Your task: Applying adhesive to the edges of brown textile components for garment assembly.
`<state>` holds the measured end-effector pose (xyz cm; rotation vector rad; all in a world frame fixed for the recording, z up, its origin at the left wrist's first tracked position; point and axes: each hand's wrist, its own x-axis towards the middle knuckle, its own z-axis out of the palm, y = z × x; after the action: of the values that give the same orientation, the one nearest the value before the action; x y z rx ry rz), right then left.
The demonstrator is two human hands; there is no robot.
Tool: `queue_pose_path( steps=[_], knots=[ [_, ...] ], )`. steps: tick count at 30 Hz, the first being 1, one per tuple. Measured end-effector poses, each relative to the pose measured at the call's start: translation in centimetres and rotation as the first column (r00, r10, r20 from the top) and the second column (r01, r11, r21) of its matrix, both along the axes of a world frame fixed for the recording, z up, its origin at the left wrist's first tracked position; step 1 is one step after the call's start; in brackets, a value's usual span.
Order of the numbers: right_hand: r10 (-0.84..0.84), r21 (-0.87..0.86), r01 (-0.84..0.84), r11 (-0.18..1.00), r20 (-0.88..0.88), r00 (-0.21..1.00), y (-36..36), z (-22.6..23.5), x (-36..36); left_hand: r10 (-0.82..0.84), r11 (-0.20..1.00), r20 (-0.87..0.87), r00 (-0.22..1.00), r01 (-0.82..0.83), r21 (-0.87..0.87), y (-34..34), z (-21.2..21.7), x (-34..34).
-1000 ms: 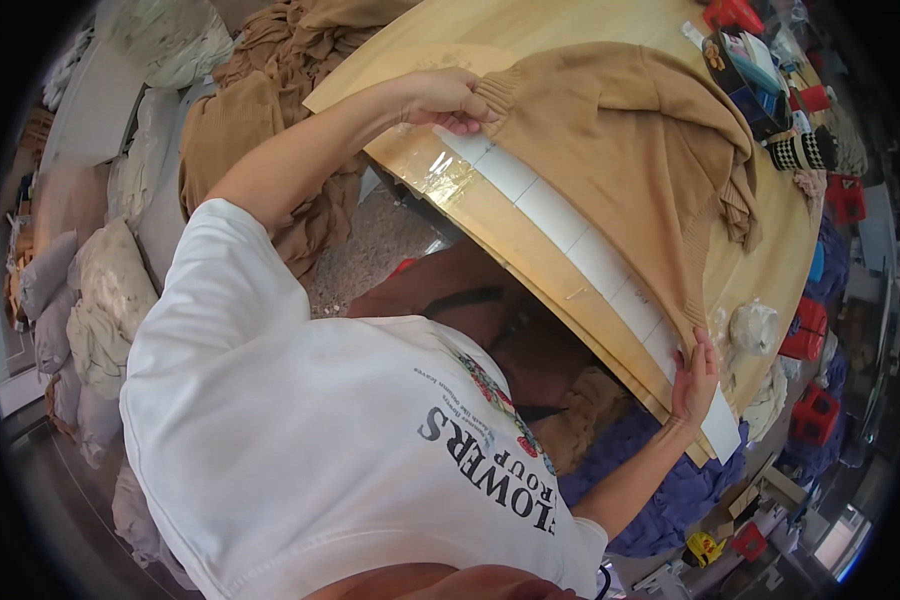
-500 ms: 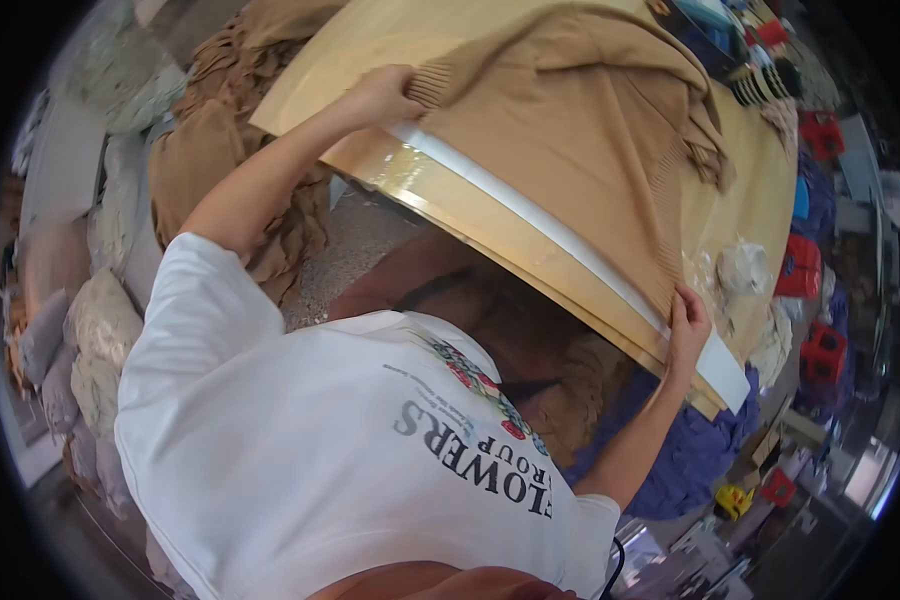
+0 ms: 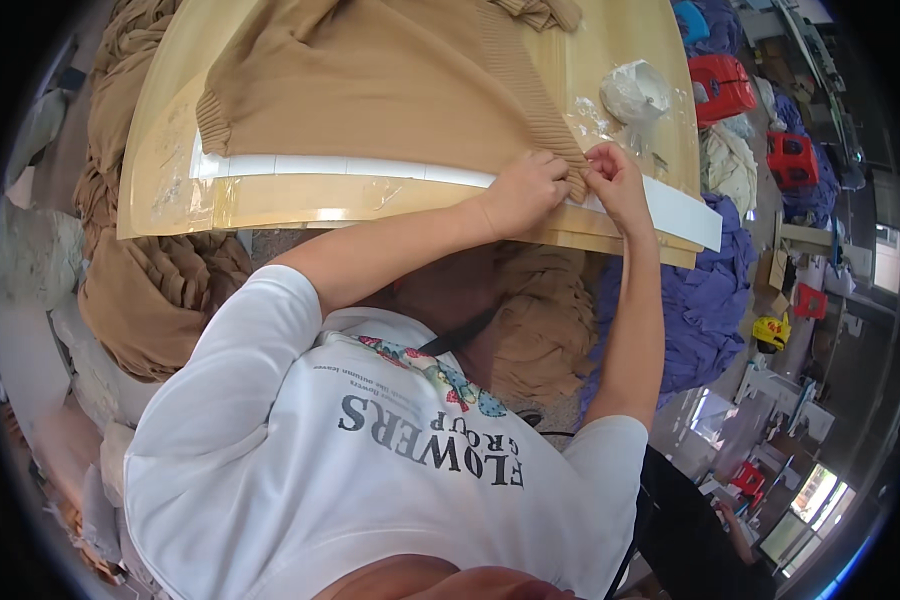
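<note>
Hands at sweater hem

Both hands, left hand [image 3: 523,185] and right hand [image 3: 615,182], pinch the ribbed corner of the tan sweater [image 3: 370,80] on the wooden table [image 3: 270,205]. White plastic bag [image 3: 635,92] near; red crates [image 3: 725,85] beyond. Fingertips partly hidden.

What I'm wearing

I have on a white short-sleeved T-shirt [image 3: 300,470] with loose sleeves that end above my elbows. Across it runs dark grey block lettering in two lines, and above that sits a small colourful print [image 3: 440,375] in teal, red and yellow, like flowers or butterflies. A thin dark strap [image 3: 460,333] crosses near the collar. My forearms are bare, and my left hand [image 3: 525,190] and right hand [image 3: 615,180] carry no gloves.
</note>
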<state>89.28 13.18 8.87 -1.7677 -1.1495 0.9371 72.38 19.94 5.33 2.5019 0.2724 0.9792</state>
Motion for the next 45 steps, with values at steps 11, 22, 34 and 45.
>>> queue_pose_path(
  steps=[11,22,34,45],
  knots=[
    [-0.026,0.062,0.031,0.998,-0.085,0.996,-0.1,-0.7,1.1,-0.029,0.994,-0.038,0.999,0.033,0.101,-0.4,-0.1,1.5],
    [-0.056,0.027,0.055,0.998,0.033,0.998,0.4,-1.3,1.1,0.092,0.966,-0.357,0.930,0.004,0.259,-4.5,1.9,-1.2],
    [-0.259,0.199,0.190,0.961,0.422,0.869,1.7,3.9,0.7,0.196,0.908,-0.365,0.910,-0.028,0.418,-4.4,0.2,-1.0],
    [-0.340,0.323,0.132,0.937,0.761,0.553,5.6,5.0,6.8,0.150,0.918,-0.368,0.918,0.009,0.397,-5.0,0.3,-1.4]
  ],
)
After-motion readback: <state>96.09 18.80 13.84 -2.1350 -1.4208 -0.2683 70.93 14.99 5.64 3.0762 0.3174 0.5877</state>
